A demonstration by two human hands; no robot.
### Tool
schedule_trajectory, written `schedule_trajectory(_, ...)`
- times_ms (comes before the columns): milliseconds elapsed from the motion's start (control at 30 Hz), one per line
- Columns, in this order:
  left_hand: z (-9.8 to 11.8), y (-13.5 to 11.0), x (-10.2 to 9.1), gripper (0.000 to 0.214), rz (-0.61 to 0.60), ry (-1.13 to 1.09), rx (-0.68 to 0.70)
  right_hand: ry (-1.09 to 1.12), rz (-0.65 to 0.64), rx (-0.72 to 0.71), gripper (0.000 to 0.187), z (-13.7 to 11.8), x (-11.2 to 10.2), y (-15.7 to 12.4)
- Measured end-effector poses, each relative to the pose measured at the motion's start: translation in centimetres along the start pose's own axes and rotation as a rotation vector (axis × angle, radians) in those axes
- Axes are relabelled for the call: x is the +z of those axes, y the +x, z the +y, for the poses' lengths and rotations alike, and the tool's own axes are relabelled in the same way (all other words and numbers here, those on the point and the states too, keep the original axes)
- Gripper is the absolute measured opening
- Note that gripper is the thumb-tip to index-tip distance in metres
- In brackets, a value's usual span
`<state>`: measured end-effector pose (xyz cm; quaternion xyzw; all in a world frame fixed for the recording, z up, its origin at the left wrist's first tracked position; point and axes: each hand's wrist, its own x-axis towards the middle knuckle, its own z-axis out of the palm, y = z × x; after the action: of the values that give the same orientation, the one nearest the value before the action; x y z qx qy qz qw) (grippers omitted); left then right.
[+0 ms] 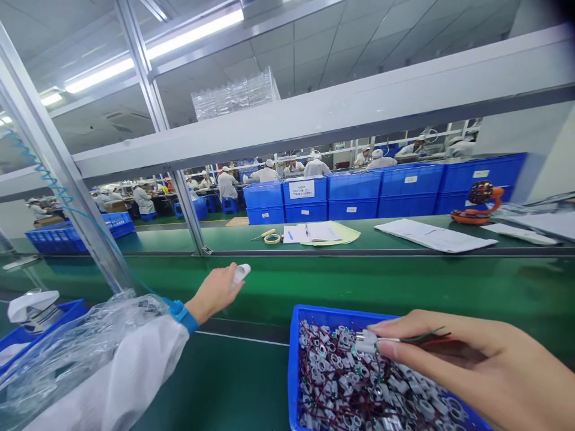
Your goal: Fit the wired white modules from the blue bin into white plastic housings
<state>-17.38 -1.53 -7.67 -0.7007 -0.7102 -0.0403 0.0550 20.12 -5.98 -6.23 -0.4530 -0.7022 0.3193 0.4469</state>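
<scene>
My left hand (216, 292) is out over the green belt, its fingers closed around a small white plastic housing (241, 273) with a rounded, hollow end. A blue strap (182, 315) circles that wrist. At the right, my right hand (471, 353) pinches a small white connector part (366, 341) between thumb and fingertips. Green, black and red wires trail from the part across the palm side. Directly below it stands a blue bin (294, 371) full of small grey-white ring-shaped parts (341, 374) with dark red wires.
Crumpled clear plastic bags (90, 353) and a blue tray (74, 310) with white parts lie at left. Beyond the green belt (341, 281) are papers (433, 233), a tape roll (272, 238) and an orange tape dispenser (478, 206). A metal post (67, 161) rises at left.
</scene>
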Motion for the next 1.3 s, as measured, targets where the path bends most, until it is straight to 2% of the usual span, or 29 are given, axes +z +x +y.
schedule_trajectory(100, 5.9, -3.2, -1.9, 0.028, 0.032, -0.152, 0.071, 0.028, -0.124, 0.07, 0.028, -1.3, 0.4, 0.0)
schedule_trajectory(200, 10.9, -7.0, -3.5, 0.028, 0.032, -0.275, 0.144, 0.01, -0.16, 0.088, 0.028, -2.2, 1.0, -0.1)
schedule_trajectory(267, 13.2, -8.9, -4.4, 0.03, -0.002, -0.396, 0.145, -0.007, -0.16, 0.078, 0.027, -2.4, 1.6, -0.2)
schedule_trajectory(367, 15.2, -10.3, -5.3, 0.032, -0.106, -0.497, 0.112, -0.078, -0.119, 0.028, 0.023, -2.5, 2.4, -0.5)
schedule_trajectory(500, 16.3, -10.5, -5.9, 0.051, -0.221, -0.406, 0.112, -0.25, -0.12, -0.005, 0.022, -2.1, 2.8, -0.9)
schedule_trajectory(633, 16.6, -10.4, -5.9, 0.062, -0.298, -0.378, 0.121, -0.4, -0.203, 0.013, 0.017, -1.5, 3.3, -0.8)
schedule_trajectory(867, 16.8, -10.0, -5.9, 0.07, -0.467, -0.364, 0.116, -0.622, -0.269, 0.218, 0.013, -1.7, 5.1, -0.1)
schedule_trajectory(1133, 16.7, -10.1, -4.9, 0.06, -0.441, -0.36, 0.197, -0.724, -0.27, 0.24, 0.018, -1.8, 6.4, -0.7)
schedule_trajectory(1300, 16.8, -9.9, -4.8, 0.068, -0.421, -0.375, 0.229, -0.644, -0.254, 0.209, 0.014, -1.3, 6.1, -0.4)
